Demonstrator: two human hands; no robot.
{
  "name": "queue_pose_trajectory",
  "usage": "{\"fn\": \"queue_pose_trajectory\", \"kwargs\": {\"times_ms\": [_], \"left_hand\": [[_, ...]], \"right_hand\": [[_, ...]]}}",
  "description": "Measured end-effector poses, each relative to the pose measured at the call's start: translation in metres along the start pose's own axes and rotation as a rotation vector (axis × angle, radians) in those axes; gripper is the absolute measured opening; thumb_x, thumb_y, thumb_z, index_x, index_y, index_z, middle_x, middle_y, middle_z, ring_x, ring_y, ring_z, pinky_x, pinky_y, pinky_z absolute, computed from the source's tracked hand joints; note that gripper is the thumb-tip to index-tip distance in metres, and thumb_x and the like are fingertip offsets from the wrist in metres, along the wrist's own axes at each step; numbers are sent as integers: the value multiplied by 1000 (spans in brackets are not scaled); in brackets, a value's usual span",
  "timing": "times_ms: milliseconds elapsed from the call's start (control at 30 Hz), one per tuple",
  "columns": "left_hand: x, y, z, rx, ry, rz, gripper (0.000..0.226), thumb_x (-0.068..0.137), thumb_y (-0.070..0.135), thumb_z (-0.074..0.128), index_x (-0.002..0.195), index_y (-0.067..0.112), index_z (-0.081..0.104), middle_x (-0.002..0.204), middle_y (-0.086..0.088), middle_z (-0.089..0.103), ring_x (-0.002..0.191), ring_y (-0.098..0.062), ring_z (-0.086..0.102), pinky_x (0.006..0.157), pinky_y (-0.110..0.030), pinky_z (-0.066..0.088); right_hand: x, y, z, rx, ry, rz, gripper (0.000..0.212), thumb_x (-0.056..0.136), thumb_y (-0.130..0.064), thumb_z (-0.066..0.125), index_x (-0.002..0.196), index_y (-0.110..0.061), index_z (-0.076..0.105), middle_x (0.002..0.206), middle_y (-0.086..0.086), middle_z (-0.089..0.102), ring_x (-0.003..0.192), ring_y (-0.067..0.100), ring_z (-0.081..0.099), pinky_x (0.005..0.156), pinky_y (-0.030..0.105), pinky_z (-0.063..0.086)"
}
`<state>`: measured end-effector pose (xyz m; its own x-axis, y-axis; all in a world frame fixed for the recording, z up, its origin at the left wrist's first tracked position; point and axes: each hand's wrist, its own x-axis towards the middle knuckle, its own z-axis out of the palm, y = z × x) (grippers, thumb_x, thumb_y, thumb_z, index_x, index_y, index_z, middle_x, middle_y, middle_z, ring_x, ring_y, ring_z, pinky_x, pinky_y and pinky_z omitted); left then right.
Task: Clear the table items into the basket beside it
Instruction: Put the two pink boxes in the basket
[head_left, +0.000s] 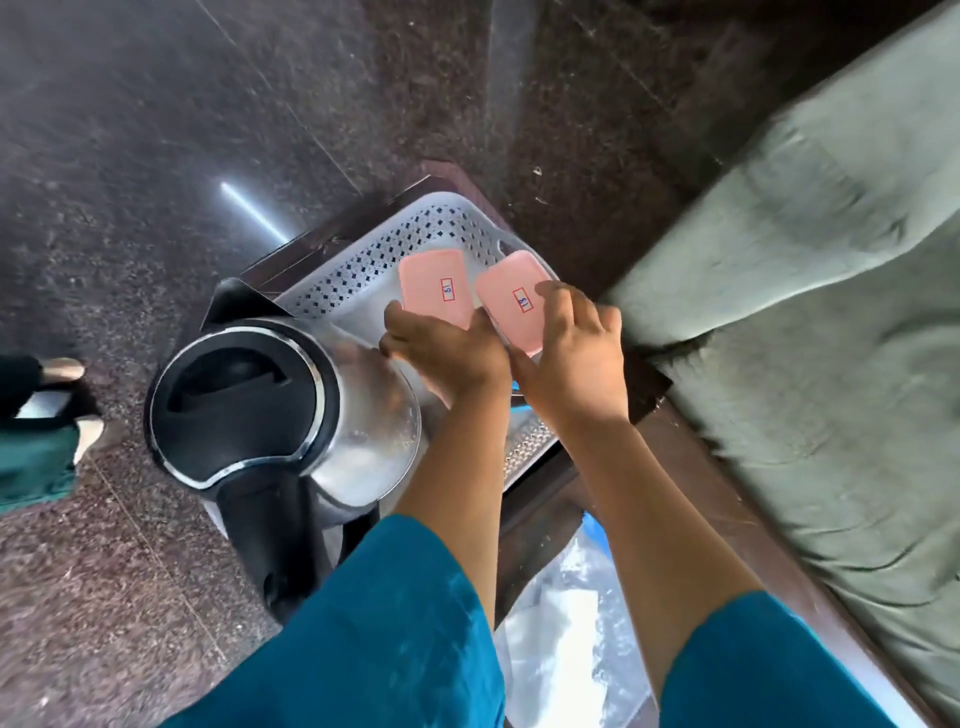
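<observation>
Left pink box (434, 291) clasped at its near end by the curled left hand (447, 358); right pink box (511, 301) side by side with it, gripped by the right hand (571, 358) with fingers across its top, both low over the white perforated basket (363, 275). Steel kettle (249, 400) with black lid just left of the hands, basket on a dark low table (311, 244). Green cushion (805, 260) to the right, clear plastic bag (561, 639) near, speckled floor (156, 156) far and left.

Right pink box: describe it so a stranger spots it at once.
Find the steel kettle and white perforated basket. The right pink box is held over it by the right hand, nearest the grey-green cushion; the left pink box is kettle-side.
</observation>
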<state>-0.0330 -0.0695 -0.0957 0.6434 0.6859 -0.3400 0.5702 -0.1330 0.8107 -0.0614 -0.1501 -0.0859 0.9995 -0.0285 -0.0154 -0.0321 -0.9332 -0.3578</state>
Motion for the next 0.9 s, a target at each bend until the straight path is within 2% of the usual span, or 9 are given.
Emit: {"fn": "queue_pose_trajectory", "kwargs": {"times_ms": [67,167,233,333,400,500,633,800,900], "left_hand": [[1,1,4,-31,31,-17,73,67,4,74,127,3,34,125,-22,39,107,-36,46,78,-30,38],[0,1,8,-75,62,-35,58,69,-1,72,117,-3,39,125,-24,38,109,-38,46,82,-29,38],[1,1,9,-66,56,-38,47,72,-4,68,111,-6,43,125,-25,37,109,-37,44,83,-25,33],[2,2,9,-44,-11,-90,39,77,-7,58,113,-6,45,130,-22,31,108,-36,48,87,-23,38],[3,4,8,-15,-70,-150,38,79,-5,53,116,-6,43,137,-24,23,111,-38,47,96,-32,41],[4,3,6,33,-160,-193,43,81,-2,52,121,-8,38,149,-26,2,129,-39,33,103,-34,32],[9,-2,4,6,-165,-119,45,85,1,48,127,-9,36,153,-22,0,139,-31,18,96,-19,15],[12,-7,1,-28,-170,-6,45,89,-1,38,133,-7,33,156,-15,-1,142,-23,14,100,-14,15],[4,-10,-1,23,-152,80,44,90,2,40,134,-2,38,156,-10,9,141,-19,19,99,-16,17]], "right_hand": [[8,-3,3,-51,10,-15,57,80,-39,61,116,2,48,121,20,56,103,35,53,87,42,35],[18,-7,3,-146,-65,-49,66,85,-50,23,123,0,43,131,18,46,108,35,46,89,45,37],[23,-11,3,-160,-102,-88,74,80,-50,11,122,1,45,131,22,43,107,37,44,86,47,39],[29,-12,11,-136,-95,-123,52,90,-41,35,113,2,53,126,26,45,100,39,45,83,47,38],[33,-9,20,-160,-139,-134,38,91,-32,47,115,-3,54,126,22,44,104,37,43,88,41,34],[37,-11,28,-96,-126,-115,28,86,-17,55,107,0,56,117,24,51,105,39,46,87,42,37],[44,-20,33,-66,-178,-107,25,82,-9,58,106,-2,59,122,22,48,112,38,44,79,45,46],[39,-26,41,55,-237,-115,37,84,-11,57,120,-6,53,138,15,42,111,35,55,82,46,49],[32,-23,38,122,-163,-64,42,86,-12,55,127,-9,48,143,14,37,110,35,56,79,45,49]]}}
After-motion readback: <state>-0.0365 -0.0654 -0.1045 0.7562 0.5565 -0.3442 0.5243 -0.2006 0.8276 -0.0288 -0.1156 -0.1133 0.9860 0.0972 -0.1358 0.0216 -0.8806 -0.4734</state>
